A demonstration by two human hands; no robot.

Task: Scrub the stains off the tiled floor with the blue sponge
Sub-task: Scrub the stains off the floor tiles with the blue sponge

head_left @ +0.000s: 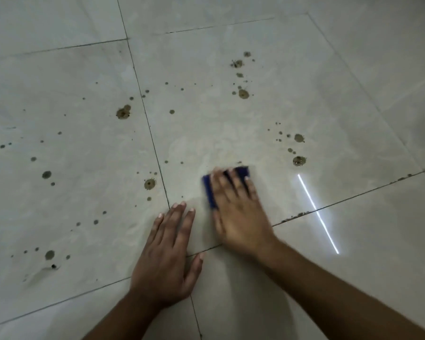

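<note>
Pale tiled floor (231, 119) fills the view, glossy and spattered with brown stains (243, 94). Right hand (238, 212) presses flat on the blue sponge (212, 190), fingers spread over it; the hand is blurred. Left hand (168, 251) rests just beside it, palm down, fingers straight, holding nothing. Beyond both hands and out to either side, many spots remain. Likely risks: the bracing palm sliding on wet tile, or the sponge smearing grime into the grout line (341, 202).

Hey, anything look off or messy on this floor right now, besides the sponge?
Yes. Brown splatter stains dot the tiled floor around the right hand pressing the blue sponge. Dark grime sits in a grout line. The left hand rests flat.
</note>
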